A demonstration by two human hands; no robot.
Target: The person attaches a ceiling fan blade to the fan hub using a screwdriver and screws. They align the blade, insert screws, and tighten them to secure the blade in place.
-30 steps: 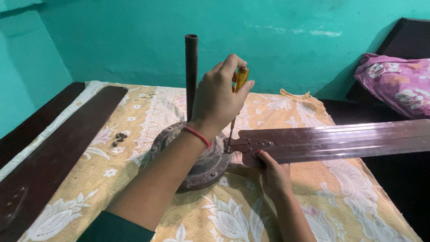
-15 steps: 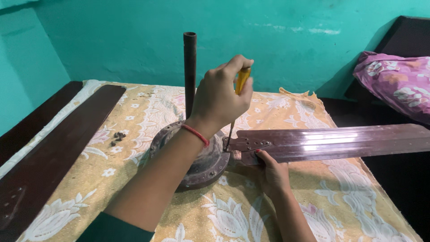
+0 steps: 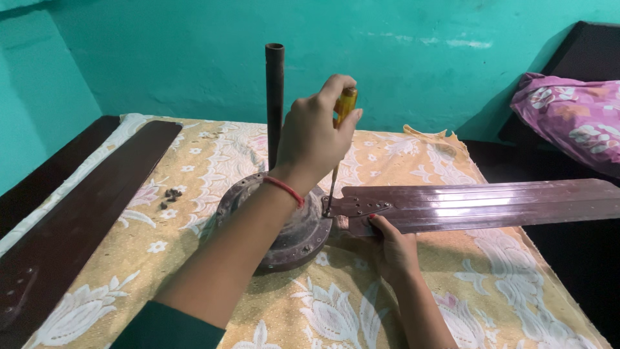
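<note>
My left hand (image 3: pixel 314 132), a red thread on its wrist, grips the yellow handle of a screwdriver (image 3: pixel 342 129). The screwdriver stands upright, its tip at the inner end of a brown fan blade (image 3: pixel 491 203), where the blade meets the round fan motor (image 3: pixel 294 236). My right hand (image 3: pixel 389 249) holds the blade from below, close to the motor, fingers curled around its near edge. A dark rod (image 3: pixel 274 97) rises straight up from the motor. All of this lies on a yellow floral cloth (image 3: pixel 194 194).
A second brown fan blade (image 3: pixel 84 213) lies loose along the left side of the cloth. Several small dark screws (image 3: pixel 170 194) sit between it and the motor. A purple floral pillow (image 3: pixel 575 119) lies at the right. A teal wall stands behind.
My left hand has shifted slightly on the screwdriver handle; the tip stays at the same spot on the blade. My right hand and the blade have hardly moved.
</note>
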